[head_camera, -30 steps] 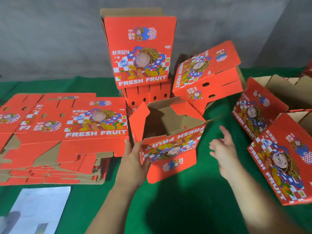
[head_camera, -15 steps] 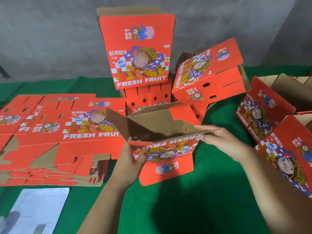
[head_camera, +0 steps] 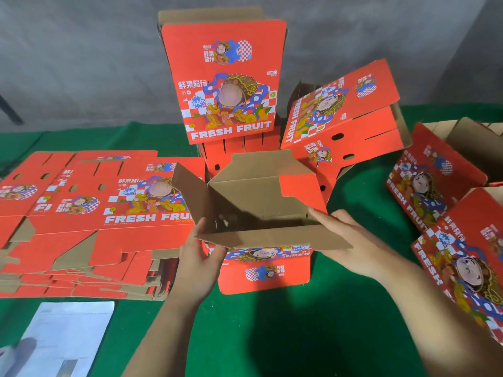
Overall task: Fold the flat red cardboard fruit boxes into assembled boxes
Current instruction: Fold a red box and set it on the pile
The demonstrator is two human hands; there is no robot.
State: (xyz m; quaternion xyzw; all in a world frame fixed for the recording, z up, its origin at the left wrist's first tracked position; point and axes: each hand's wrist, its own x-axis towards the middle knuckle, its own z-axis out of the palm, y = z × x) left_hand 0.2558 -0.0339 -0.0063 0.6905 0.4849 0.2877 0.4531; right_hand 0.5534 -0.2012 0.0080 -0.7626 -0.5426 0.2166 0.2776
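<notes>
Red cardboard box (head_camera: 261,213) at frame centre stands half-assembled, brown flaps splayed open; left hand (head_camera: 200,257) grips its near-left corner, right hand (head_camera: 351,240) holds the near flap, fingers extended.

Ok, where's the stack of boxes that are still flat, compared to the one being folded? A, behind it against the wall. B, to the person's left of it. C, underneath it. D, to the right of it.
B: the stack of flat boxes lies on the green table to the left of the half-folded box, beside the left hand.
</notes>
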